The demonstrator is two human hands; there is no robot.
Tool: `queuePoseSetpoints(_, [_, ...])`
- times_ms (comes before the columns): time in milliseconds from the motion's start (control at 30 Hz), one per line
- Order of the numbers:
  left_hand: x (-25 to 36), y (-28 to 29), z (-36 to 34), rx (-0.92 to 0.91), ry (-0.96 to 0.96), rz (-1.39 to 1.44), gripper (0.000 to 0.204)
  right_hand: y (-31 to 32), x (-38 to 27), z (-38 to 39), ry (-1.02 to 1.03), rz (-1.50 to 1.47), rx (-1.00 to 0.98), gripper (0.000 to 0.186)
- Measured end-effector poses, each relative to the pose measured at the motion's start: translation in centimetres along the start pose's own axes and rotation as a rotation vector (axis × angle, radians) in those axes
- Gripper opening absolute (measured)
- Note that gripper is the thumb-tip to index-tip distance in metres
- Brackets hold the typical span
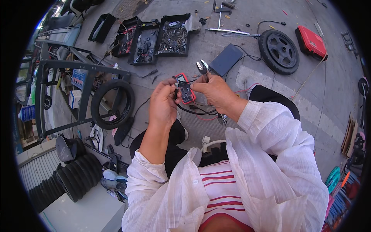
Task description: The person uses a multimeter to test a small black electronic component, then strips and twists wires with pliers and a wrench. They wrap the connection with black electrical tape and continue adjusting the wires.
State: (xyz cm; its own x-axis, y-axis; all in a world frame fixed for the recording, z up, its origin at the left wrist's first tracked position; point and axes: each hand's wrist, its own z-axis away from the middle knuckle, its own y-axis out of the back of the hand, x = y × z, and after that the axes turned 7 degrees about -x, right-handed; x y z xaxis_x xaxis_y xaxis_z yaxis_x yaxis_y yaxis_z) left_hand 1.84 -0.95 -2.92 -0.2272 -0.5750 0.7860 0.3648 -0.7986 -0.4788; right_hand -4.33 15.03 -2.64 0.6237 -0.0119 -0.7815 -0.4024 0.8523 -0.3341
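Observation:
My left hand (pixel 164 99) is closed, its thumb and fingers pinching the end of a thin black cable. My right hand (pixel 219 94) is also closed, with a shiny pliers-like metal tool (pixel 201 67) sticking out past its fingers; the rest of the tool is hidden in the palm. Its fingertips meet the cable close to my left fingers. Just beneath the hands, a red multimeter (pixel 188 97) lies on the ground, partly covered by them. A thicker black cable (pixel 198 112) loops below. Another shiny metal piece (pixel 222 119) shows under my right wrist.
Black trays of small parts (pixel 172 35) stand ahead. Nearby lie a dark flat box (pixel 227 59), a black wheel (pixel 279 51) and a red case (pixel 311 42). On the left are a tyre (pixel 98 104), a metal frame (pixel 83 92) and a black ribbed roll (pixel 79 176).

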Motion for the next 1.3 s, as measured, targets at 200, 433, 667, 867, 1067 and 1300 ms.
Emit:
queuePoseSetpoints(200, [0.4, -0.4, 0.3, -0.012, 0.033, -0.019, 0.026, -0.3, -0.2, 0.0, 0.036, -0.018, -0.022, 0.014])
queuePoseSetpoints(433, [0.4, -0.6, 0.4, -0.011, 0.038, 0.016, 0.022, -0.2, -0.2, 0.0, 0.044, -0.053, -0.059, 0.014])
queuePoseSetpoints(667, [0.2, -0.3, 0.3, 0.000, 0.023, 0.049, 0.016, -0.2, -0.5, 0.3, 0.037, -0.041, -0.035, 0.015])
queuePoseSetpoints(867, [0.0, -0.2, 0.2, -0.027, 0.024, -0.003, 0.016, 0.4, -0.4, 0.2, 0.047, -0.071, -0.067, 0.015])
queuePoseSetpoints(1067, [0.0, -0.5, 0.2, 0.026, -0.008, -0.073, 0.013, 0.2, -0.8, 0.6, 0.051, -0.031, -0.063, 0.015])
queuePoseSetpoints(1300, [-0.5, -1.0, 0.1, 0.051, -0.126, -0.379, 0.009, 0.1, -1.7, 1.7, 0.079, 0.107, -0.076, 0.017])
